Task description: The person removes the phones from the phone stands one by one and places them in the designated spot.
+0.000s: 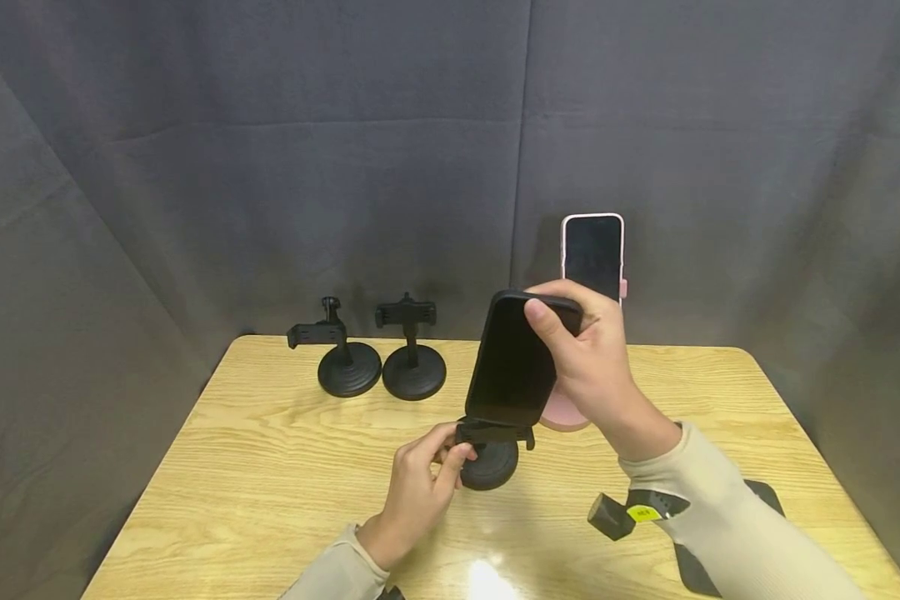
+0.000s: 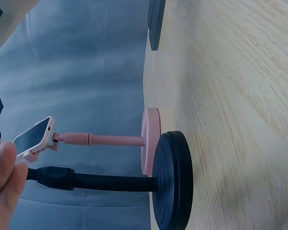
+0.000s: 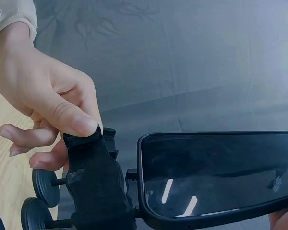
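My right hand [image 1: 596, 367] grips a black smartphone [image 1: 506, 367] by its upper end, thumb on the screen. The phone's lower end is right at the clamp [image 1: 487, 432] of a black phone stand, whose round base [image 1: 491, 468] is on the table. With thumb and fingers my left hand [image 1: 420, 479] pinches the left end of that clamp. In the right wrist view the clamp [image 3: 96, 182] lies between the left thumb and the phone [image 3: 216, 177]. The left wrist view shows the stand's post [image 2: 110, 182] above its base, with left fingertips [image 2: 2, 167] at the edge.
Two more black phone stands, one on the left [image 1: 348, 367] and one beside it [image 1: 414, 371], stand at the table's back. Behind my right hand, a pink stand [image 1: 565, 412] holds a pink-cased phone [image 1: 592, 246]. Under my right forearm lies a dark flat object [image 1: 693, 571].
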A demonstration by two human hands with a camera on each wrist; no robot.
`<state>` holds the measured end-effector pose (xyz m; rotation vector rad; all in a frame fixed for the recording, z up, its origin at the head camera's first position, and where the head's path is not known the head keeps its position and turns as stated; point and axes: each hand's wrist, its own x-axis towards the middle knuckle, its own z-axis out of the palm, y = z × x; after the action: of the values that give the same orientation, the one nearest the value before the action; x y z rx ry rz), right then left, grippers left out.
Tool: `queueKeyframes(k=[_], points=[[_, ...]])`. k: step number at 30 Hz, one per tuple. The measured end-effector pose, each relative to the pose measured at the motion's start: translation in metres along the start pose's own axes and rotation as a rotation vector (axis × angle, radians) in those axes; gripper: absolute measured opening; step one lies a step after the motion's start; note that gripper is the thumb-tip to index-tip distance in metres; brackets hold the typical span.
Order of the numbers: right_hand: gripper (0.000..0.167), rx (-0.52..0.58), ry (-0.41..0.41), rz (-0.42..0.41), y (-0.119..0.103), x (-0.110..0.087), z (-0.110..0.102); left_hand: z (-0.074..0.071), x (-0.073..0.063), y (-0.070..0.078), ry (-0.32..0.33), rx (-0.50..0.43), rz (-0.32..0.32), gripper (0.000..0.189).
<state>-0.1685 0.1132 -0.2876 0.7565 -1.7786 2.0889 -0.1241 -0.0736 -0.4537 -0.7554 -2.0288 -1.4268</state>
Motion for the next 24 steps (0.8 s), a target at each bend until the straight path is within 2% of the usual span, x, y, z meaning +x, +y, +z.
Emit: queueKeyframes(k=[12,19,24], points=[[0.032,-0.092,0.079,0.012,-0.006,-0.001,-0.008,0.0,-0.001,-0.002,-0.012,-0.01,0.012,0.013],[0.036,-0.098,0.089,0.008,-0.009,-0.001,-0.011,0.0,-0.002,-0.003,-0.015,-0.015,0.012,0.013],[0.033,-0.093,0.086,0.0,-0.01,-0.002,-0.015,0.001,-0.001,-0.004,-0.01,-0.013,0.014,0.014]])
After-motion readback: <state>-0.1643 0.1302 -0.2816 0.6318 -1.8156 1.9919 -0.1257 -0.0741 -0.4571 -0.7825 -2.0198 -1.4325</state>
